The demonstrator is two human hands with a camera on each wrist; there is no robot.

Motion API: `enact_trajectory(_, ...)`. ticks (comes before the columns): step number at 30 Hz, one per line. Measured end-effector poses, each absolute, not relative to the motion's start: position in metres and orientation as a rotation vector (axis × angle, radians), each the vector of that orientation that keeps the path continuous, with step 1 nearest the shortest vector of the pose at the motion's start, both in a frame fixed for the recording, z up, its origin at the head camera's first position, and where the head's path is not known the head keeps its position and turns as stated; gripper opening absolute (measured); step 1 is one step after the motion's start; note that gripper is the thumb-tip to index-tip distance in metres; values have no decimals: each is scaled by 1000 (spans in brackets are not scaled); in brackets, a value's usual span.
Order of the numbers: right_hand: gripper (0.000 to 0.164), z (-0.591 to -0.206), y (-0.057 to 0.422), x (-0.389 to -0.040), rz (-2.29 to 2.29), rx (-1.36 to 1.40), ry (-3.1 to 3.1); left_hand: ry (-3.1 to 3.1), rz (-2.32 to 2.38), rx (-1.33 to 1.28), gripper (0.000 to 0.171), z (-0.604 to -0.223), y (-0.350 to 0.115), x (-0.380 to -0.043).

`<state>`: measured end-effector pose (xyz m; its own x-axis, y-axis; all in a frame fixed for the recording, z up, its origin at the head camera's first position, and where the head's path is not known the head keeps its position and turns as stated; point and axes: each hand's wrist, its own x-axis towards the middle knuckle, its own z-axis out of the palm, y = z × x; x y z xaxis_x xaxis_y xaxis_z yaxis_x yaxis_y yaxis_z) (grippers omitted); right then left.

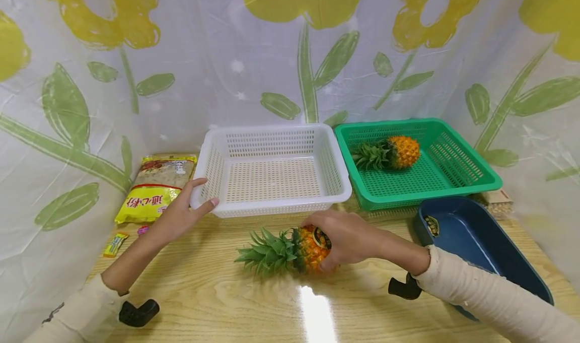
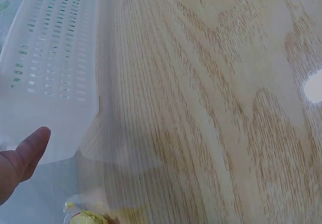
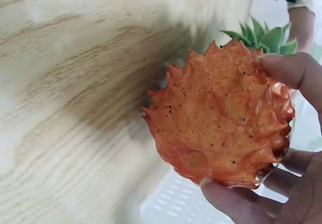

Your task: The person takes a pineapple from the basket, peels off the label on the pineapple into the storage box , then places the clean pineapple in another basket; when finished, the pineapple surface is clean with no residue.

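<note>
A small orange pineapple (image 1: pixel 311 247) with a green leafy crown lies sideways over the front of the table, crown pointing left. My right hand (image 1: pixel 349 236) grips its fruit end from above, thumb on the near side and fingers across the far side. Its spiky orange base (image 3: pixel 216 118) fills the middle of the right wrist view. My left hand (image 1: pixel 183 214) is at the front left corner of a white perforated basket (image 1: pixel 274 208), thumb and forefinger stretched out along the rim. In the left wrist view the straight thumb (image 2: pixel 32 148) lies against the basket's wall.
A green basket (image 1: pixel 430 194) at the back right holds another pineapple (image 1: pixel 401 152). In front of it, a dark blue tray (image 1: pixel 471 232) lies partly under my right sleeve. On the left are a yellow food bag (image 1: pixel 156 187), a yellow packet (image 1: pixel 115 245) and a small pink wrapped item (image 1: pixel 142 230).
</note>
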<state>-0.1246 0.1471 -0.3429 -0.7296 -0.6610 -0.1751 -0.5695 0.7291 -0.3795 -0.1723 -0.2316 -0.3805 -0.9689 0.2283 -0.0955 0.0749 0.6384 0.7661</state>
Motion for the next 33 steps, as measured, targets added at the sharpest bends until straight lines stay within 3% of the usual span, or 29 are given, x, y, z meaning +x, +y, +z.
enact_trajectory(19, 78, -350, 138, -129, -391, -1056, 2642, 2713, 1178, 323, 83, -376, -231, -170)
enact_trajectory(28, 78, -352, 136, -130, -391, -1054, 2638, 2984, 1052, 304, 87, -369, -229, -161)
enact_trajectory(33, 77, -353, 135, -130, -414, -1061, 2639, 3131, 1101, 340, 81, -364, -219, -149)
